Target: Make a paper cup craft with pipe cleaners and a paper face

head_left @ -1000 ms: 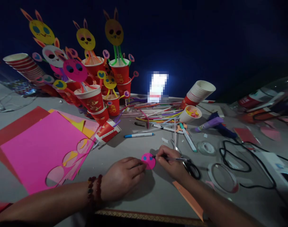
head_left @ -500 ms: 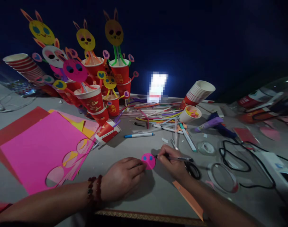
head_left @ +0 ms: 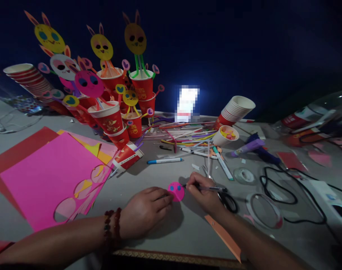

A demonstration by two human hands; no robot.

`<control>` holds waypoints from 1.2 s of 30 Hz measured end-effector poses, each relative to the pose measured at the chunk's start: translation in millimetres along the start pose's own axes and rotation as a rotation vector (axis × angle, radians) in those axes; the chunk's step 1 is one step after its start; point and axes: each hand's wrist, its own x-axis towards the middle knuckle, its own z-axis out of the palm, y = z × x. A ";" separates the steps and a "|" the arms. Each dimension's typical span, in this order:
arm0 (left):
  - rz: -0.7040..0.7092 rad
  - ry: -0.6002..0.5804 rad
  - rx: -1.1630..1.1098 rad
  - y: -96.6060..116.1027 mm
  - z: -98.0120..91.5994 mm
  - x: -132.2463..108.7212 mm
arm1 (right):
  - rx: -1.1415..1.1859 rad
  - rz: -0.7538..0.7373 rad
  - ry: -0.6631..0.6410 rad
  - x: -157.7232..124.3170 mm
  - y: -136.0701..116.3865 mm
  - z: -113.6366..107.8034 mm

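Note:
A small round pink paper disc (head_left: 176, 193) with two blue eye spots lies on the grey table in front of me. At its left edge, the fingers of my left hand (head_left: 145, 210) pinch and press it down; a beaded bracelet circles that wrist. My right hand (head_left: 204, 193) is closed around a slim dark pen (head_left: 217, 189). The pen's tip meets the disc's upper right edge by one eye. Beneath the right forearm lies an orange paper strip (head_left: 224, 238), and black-handled scissors (head_left: 229, 202) sit beside the wrist.
Red paper cups with bunny-face figures (head_left: 92, 84) stand at the back left. Pink paper sheets (head_left: 50, 176) cover the left side. Pipe cleaners (head_left: 185, 135), a blue marker (head_left: 164, 161) and a green-capped marker (head_left: 223, 164) lie ahead. Tape rolls (head_left: 245, 176) and a black cord (head_left: 280, 170) are rightward.
The pen and my right hand have shifted very slightly at the disc's edge. My left hand and the disc stay in place.

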 end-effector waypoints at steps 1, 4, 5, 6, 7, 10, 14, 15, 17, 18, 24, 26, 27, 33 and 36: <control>0.000 -0.006 -0.001 -0.1 0.6 -0.3 | -0.001 -0.002 -0.002 0.1 0.0 0.0; -0.005 -0.012 -0.008 0.1 0.9 -0.3 | 0.000 0.000 -0.002 0.1 1.3 0.3; -0.005 -0.009 -0.009 0.2 0.6 -0.1 | 0.003 0.002 -0.001 -0.1 2.0 0.5; -0.002 -0.007 -0.009 0.3 0.2 0.1 | 0.004 0.006 0.001 -0.3 2.8 0.7; 0.002 -0.005 -0.009 0.4 -0.3 0.4 | 0.006 0.009 0.002 -0.5 3.5 0.8; 0.004 -0.002 -0.007 0.3 -1.4 0.8 | 0.007 0.023 0.009 -1.1 4.7 1.1; -0.002 -0.009 -0.010 0.0 -1.4 0.4 | 0.011 0.020 0.022 -0.8 4.1 0.9; -0.003 -0.010 -0.011 -0.1 -1.3 0.3 | 0.009 0.019 0.022 -0.6 3.8 0.8; 0.000 -0.006 -0.010 -0.2 -1.2 0.3 | 0.003 0.018 0.022 -0.3 3.2 0.4; 0.004 -0.002 -0.008 -0.3 -1.2 0.4 | 0.002 0.018 0.022 -0.2 2.9 0.2; 0.009 0.017 0.008 -0.5 -0.8 1.4 | 0.008 0.019 0.013 -0.1 2.4 -0.5; 0.009 0.016 0.008 -0.5 -0.7 1.4 | 0.004 0.018 0.012 -0.2 2.8 -0.2; 0.009 0.014 0.005 -0.5 -0.7 1.3 | 0.004 0.017 0.012 -0.2 3.1 0.0; 0.004 0.004 0.002 -0.2 -0.8 1.0 | -0.001 0.009 0.025 -0.3 3.2 0.7; 0.001 -0.003 0.000 -0.1 -0.8 0.4 | 0.005 0.007 0.023 -0.1 2.4 0.4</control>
